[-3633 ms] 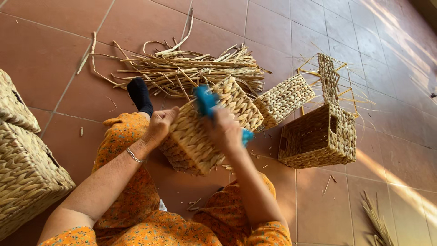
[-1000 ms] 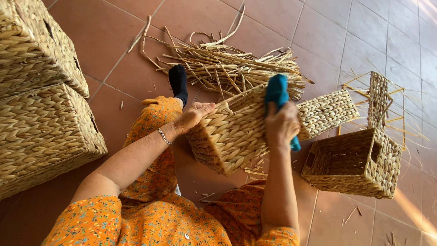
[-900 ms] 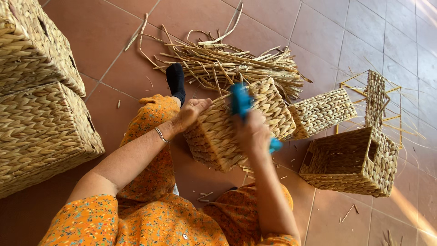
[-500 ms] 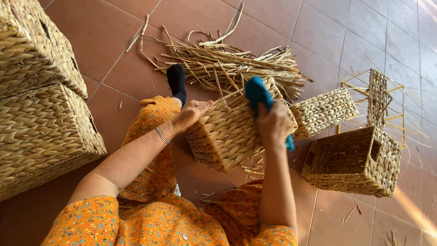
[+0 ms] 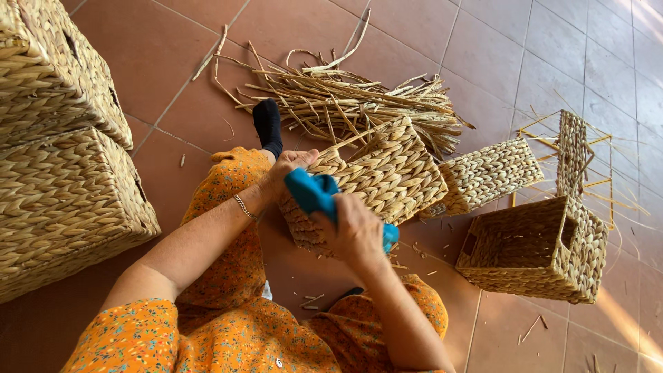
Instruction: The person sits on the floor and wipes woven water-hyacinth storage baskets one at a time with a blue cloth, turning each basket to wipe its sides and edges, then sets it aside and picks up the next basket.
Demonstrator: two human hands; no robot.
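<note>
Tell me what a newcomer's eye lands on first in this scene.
First, the bright blue tool in the right hand, held against the woven basket at centre, which the left hand steadies. Next, the two big stacked baskets at far left. Behind lies a heap of dry straw on the tiled floor.

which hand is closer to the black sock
Left. The left hand grips the upper left edge of the woven basket, just below the black sock. The right hand, holding a blue tool, sits lower, farther from the sock.
</note>
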